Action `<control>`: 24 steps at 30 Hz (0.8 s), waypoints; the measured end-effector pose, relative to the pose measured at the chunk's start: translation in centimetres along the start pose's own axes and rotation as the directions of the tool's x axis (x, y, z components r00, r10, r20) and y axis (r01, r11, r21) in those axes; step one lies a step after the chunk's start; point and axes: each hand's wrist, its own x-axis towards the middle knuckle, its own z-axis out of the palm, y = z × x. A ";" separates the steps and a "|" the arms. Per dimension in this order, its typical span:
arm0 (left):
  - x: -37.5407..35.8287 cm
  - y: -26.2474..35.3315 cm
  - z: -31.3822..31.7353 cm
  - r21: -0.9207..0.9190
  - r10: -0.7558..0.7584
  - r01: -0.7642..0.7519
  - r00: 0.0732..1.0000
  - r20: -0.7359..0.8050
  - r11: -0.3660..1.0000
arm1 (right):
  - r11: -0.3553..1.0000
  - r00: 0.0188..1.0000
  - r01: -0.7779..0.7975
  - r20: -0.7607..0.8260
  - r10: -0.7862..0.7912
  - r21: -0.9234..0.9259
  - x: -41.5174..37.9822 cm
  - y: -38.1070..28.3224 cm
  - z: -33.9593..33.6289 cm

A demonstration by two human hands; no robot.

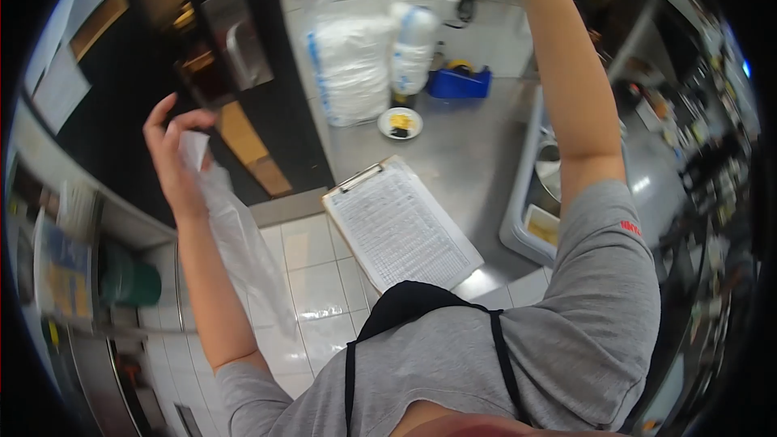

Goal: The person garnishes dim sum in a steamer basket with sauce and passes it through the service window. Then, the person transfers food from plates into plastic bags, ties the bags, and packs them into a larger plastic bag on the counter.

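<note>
My left hand (180, 150), raised on the left, has its fingers curled round the top of a clear plastic bag (243, 235). The thin bag hangs limp along my forearm. My right arm stretches up past the top edge of the picture, so the right hand and anything in it are hidden. Between my arms, a clipboard (356, 180) with a printed sheet (405, 226) lies at the counter's front edge. Behind it are a small white dish (388, 133) with yellow and black bits, and wrapped stacks of white goods (352, 73).
A blue tape dispenser (460, 83) stands against the wall on the steel counter (461, 154). A grey bin (518, 218) holding containers is under my right arm. To the left are a dark door (279, 113) and a green bucket (133, 282).
</note>
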 end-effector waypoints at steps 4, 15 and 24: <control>-0.6 -2.9 10.4 -0.474 -0.357 0.672 0.721 0.595 0.569 | 0.999 0.999 0.047 0.019 -0.048 0.010 -5.4 -6.2 -11.9; -17.7 10.8 42.8 -0.263 0.310 0.445 -0.036 0.950 0.856 | 0.443 0.870 -0.279 -0.029 0.492 -0.852 -28.7 -22.1 -42.7; -39.3 18.8 68.0 -0.520 0.476 -0.456 -0.218 0.852 0.722 | 0.137 0.891 -0.452 -0.453 0.029 -0.881 -37.0 -35.5 -62.7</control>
